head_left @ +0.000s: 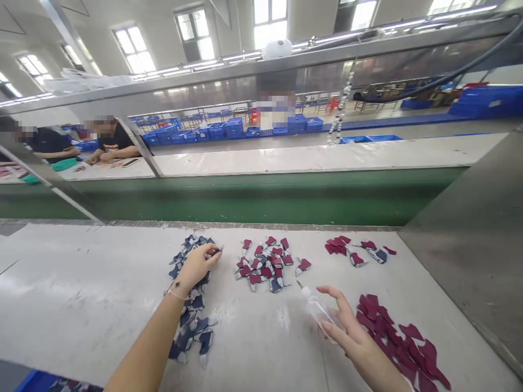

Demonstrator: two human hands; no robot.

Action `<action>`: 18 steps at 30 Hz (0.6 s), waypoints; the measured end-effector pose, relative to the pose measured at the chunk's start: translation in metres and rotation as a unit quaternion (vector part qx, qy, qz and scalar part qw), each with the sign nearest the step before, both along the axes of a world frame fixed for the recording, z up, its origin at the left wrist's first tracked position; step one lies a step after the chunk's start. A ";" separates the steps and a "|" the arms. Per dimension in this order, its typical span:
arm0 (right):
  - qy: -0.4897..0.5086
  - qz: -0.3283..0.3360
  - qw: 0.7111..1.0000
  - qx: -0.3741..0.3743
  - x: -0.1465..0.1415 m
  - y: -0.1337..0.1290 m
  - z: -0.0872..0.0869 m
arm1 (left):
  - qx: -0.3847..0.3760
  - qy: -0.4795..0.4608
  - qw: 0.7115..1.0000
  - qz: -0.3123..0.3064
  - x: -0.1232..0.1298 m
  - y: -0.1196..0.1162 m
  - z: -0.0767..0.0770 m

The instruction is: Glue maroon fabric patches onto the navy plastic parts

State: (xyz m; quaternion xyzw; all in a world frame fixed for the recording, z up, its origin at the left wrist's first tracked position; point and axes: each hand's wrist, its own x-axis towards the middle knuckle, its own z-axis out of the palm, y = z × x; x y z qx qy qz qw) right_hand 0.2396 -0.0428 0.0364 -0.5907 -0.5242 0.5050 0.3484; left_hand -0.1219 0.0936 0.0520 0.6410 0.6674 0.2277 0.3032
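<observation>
My left hand (199, 265) reaches over the pile of navy boot-shaped pieces (196, 300) with pale grey parts. Its thumb and fingers pinch a small dark piece (215, 251) at the pile's upper right edge; the fingers partly cover it. In my right hand (347, 326) is a clear squeeze bottle (321, 314) with a white cap and a thin needle tip. The bottle leans up and left, and its tip is apart from the pieces. Between the hands lies a cluster of maroon boot-shaped pieces (266, 262) with grey parts, and one more maroon piece (303, 265) beside it.
Plain maroon cutouts (392, 335) lie heaped at right, with a smaller maroon stack (337, 245) farther back. A metal panel (469, 234) bounds the right side. Beyond the white table runs a green belt (261, 198). Co-workers sit at far left. A blue bin (35, 381) stands at lower left.
</observation>
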 end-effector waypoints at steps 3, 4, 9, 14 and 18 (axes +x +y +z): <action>0.002 0.020 1.000 -0.001 0.013 -0.003 0.009 | -0.028 -0.113 0.993 -0.025 0.017 -0.022 0.002; 0.009 0.026 1.000 0.003 0.017 -0.002 0.009 | -0.053 -0.169 0.983 -0.036 0.027 -0.032 -0.002; 0.071 0.068 0.994 0.045 0.021 0.014 0.005 | -0.273 -0.522 0.808 -0.026 0.086 -0.072 -0.031; 0.164 0.155 0.971 0.080 0.007 0.022 0.006 | -0.331 -0.557 0.760 -0.055 0.111 -0.087 -0.044; 0.153 0.152 0.976 0.036 0.003 0.021 0.014 | -0.288 -0.471 0.830 -0.082 0.112 -0.096 -0.049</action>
